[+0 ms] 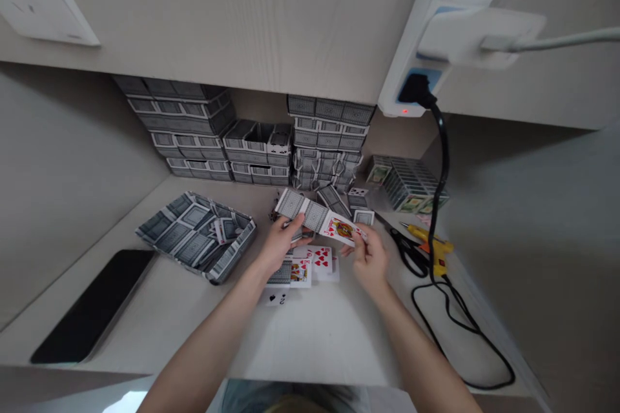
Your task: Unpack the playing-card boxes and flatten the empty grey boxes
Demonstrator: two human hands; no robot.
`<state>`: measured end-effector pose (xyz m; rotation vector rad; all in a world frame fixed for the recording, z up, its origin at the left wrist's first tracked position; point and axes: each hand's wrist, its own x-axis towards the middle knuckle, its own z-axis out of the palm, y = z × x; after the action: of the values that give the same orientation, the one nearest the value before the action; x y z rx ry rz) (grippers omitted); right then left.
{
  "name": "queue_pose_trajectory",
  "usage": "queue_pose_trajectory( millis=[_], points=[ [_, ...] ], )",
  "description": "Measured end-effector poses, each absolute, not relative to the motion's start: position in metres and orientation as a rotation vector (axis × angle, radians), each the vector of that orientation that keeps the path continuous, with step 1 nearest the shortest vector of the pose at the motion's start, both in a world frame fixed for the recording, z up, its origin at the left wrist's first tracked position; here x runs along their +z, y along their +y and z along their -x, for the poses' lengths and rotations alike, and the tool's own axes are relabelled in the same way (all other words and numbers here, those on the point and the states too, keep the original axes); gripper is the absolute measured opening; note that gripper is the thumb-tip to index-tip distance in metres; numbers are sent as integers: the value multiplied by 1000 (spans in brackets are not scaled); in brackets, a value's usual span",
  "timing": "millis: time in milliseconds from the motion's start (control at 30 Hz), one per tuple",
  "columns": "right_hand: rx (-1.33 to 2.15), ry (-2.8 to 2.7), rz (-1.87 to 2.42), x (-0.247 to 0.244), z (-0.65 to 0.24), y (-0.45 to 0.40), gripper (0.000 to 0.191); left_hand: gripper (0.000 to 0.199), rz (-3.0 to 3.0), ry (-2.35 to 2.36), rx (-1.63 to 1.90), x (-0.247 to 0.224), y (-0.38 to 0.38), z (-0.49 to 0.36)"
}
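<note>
Between my two hands hangs a strip of playing cards point(314, 215), its left part showing patterned backs and its right end a red face card. My left hand point(281, 242) pinches the strip from below near its left part. The right end is gripped by my right hand point(369, 257), thumb on top. Under them, loose playing cards point(301, 273) lie on the tabletop, some face up with red hearts and a black two. More cards point(333, 200) lie just behind the strip. My fingertips are partly hidden by the cards.
Stacked boxes made of cards point(188, 122) stand along the back wall. A card-covered tray point(194, 232) sits left, beside a black phone point(94, 306). Right are black scissors point(409, 251), a yellow glue gun point(438, 255) and its cord, and card packs point(411, 184). A power strip point(411, 77) hangs above.
</note>
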<state>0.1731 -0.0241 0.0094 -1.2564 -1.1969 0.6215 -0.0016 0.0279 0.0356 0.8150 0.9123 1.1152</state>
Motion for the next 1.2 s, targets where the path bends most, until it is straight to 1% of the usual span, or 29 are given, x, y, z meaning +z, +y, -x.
queue_pose_trajectory(
  millis=[267, 533, 700, 900, 1200],
  points=[
    [838, -1085, 1177, 17, -168, -20, 26, 30, -799, 953, 1170, 29, 30, -1],
    [1069, -1071, 1112, 14, -165, -13, 29, 29, -828, 959, 1216, 32, 29, -1],
    [1177, -1072, 1063, 8, -169, -8, 28, 34, -886, 1011, 1239, 30, 31, -3],
    [1195, -1082, 1042, 1, -173, -4, 27, 37, -961, 1044, 1228, 27, 31, -4],
    [1252, -1085, 1005, 5, -164, -7, 25, 35, -1004, 993, 1163, 22, 25, -10]
  ],
)
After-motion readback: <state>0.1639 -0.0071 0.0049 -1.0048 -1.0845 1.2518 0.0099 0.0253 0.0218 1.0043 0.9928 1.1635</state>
